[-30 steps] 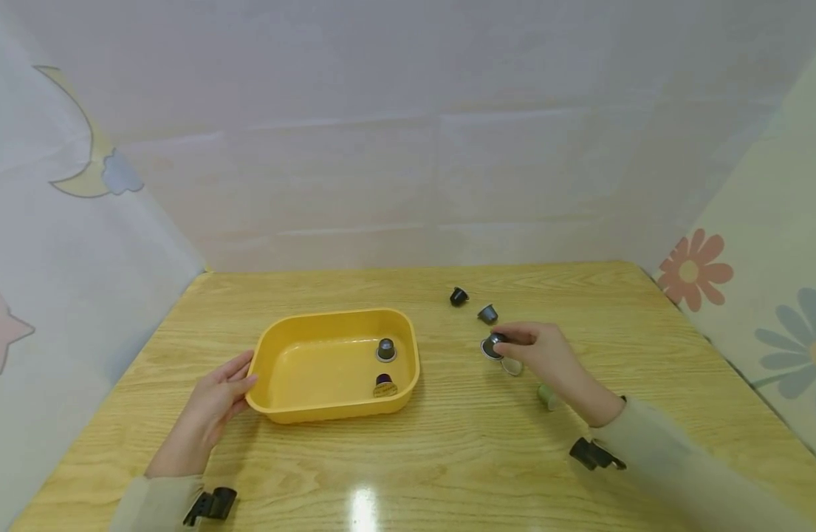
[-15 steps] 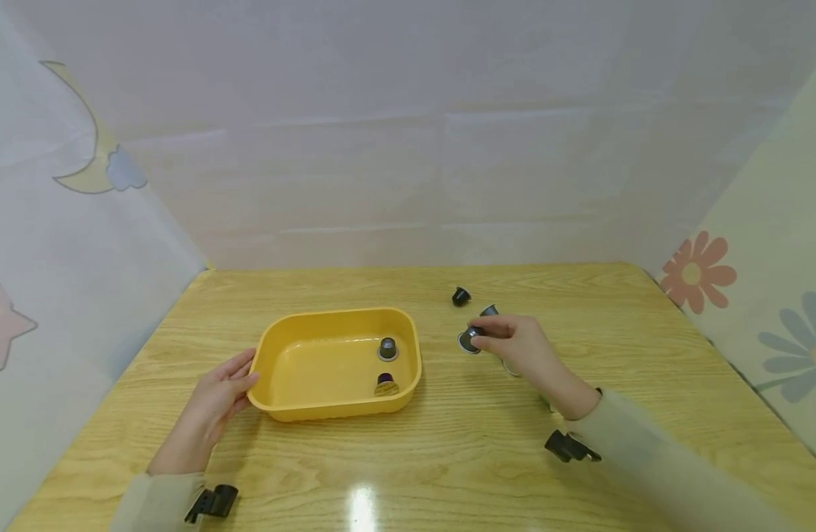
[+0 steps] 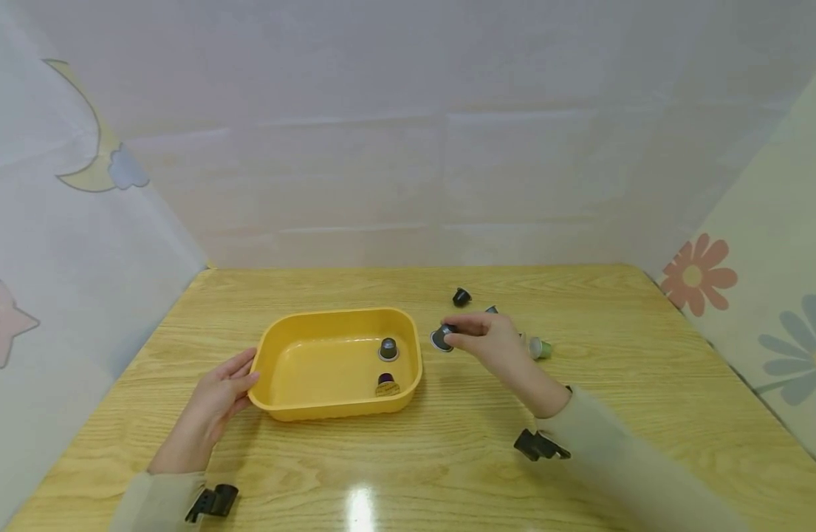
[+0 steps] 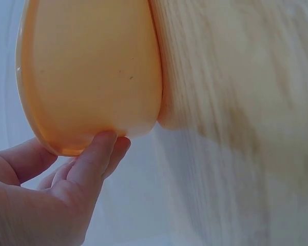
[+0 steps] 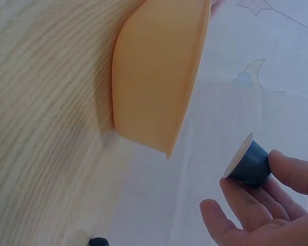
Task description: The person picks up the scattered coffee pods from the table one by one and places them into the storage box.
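My right hand (image 3: 490,341) pinches a dark coffee capsule (image 5: 254,164) between thumb and fingers, its pale flat lid turned toward the yellow tub. In the head view this capsule is just right of the tub's right rim. The yellow tub (image 3: 334,414) stands on the table, and my left hand (image 3: 215,391) grips its left end, thumb at the rim and fingers beneath it, as the left wrist view shows. Inside the tub, near its right wall, are an upright dark grey capsule (image 3: 388,347) and a purple capsule (image 3: 386,385) tipped so its gold lid shows.
On the wooden table (image 3: 408,465), a black capsule (image 3: 461,297) lies behind my right hand. A grey-blue capsule (image 3: 491,309) is mostly hidden by that hand, and a green capsule (image 3: 542,348) lies to its right. A pale sheet hangs behind the table.
My right hand has carried the dark capsule leftward from the other capsules to near the tub's right rim. My left hand and the tub have stayed in place.
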Demonstrator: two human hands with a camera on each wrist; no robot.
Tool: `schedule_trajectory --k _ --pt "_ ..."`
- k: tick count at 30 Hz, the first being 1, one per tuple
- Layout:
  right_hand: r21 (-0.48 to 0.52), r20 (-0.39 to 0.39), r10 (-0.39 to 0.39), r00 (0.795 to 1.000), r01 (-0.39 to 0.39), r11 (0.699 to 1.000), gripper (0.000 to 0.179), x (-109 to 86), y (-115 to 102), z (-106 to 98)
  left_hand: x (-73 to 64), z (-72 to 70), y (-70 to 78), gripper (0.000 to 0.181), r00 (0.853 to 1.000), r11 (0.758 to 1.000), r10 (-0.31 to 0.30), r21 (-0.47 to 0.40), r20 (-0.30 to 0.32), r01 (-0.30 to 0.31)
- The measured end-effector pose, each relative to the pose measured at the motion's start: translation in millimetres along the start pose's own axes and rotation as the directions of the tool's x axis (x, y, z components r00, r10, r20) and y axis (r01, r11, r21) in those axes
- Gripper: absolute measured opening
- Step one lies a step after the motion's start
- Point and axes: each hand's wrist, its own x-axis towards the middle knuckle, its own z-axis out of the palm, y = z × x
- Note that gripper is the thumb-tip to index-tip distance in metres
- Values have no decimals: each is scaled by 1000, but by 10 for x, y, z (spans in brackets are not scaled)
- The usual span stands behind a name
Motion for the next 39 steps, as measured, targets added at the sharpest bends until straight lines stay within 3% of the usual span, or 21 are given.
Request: schedule_trajectory --k 39 --pt "208 26 -10 1000 5 978 28 195 -343 611 -3 -16 -42 64 1000 1000 14 -16 23 -13"
